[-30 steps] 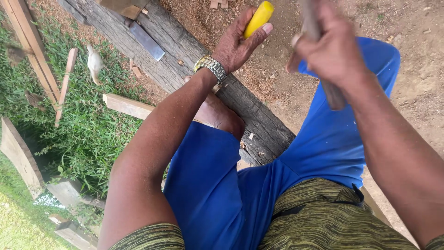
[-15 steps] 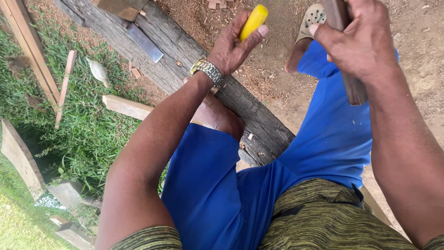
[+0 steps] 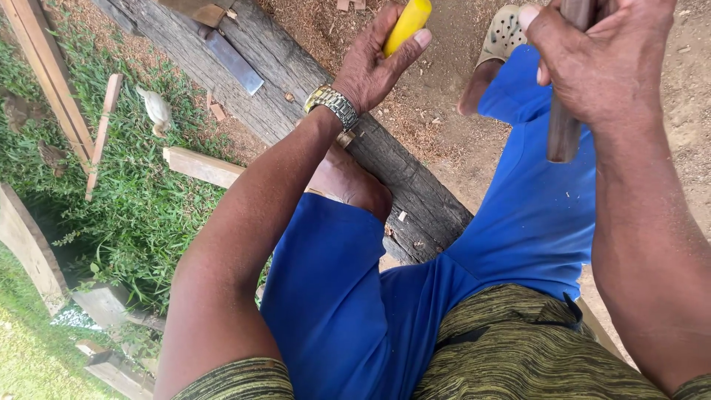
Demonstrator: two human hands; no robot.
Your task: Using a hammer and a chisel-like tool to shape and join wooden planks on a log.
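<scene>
Both hands are closed on tools. In the head view, the left hand sits far and centre, fingers wrapped round a yellow handle whose working end is hidden behind the palm; a metal wristwatch rides the wrist just above the log. Over the last second this hand has barely shifted: the yellow handle stays planted at the same spot beyond the log, tilted up and to the right.

Over at the far right, the right hand grips a dark wooden shaft in a full fist, its butt end hanging down over the blue shorts. This is what has changed. A second ago that fist was lower and nearer the left hand; now it has travelled up and to the right, well apart from the yellow handle, and the top of the shaft runs out of the frame, so its head cannot be seen. By my reading, the raised fist looks like the top of a swing, with the yellow-handled tool held steady as the thing to be struck.

On the log's far left lies a flat steel blade. A sandalled foot rests on the dirt beyond, and a small white bird stands in the grass at the left beside wooden slats.
</scene>
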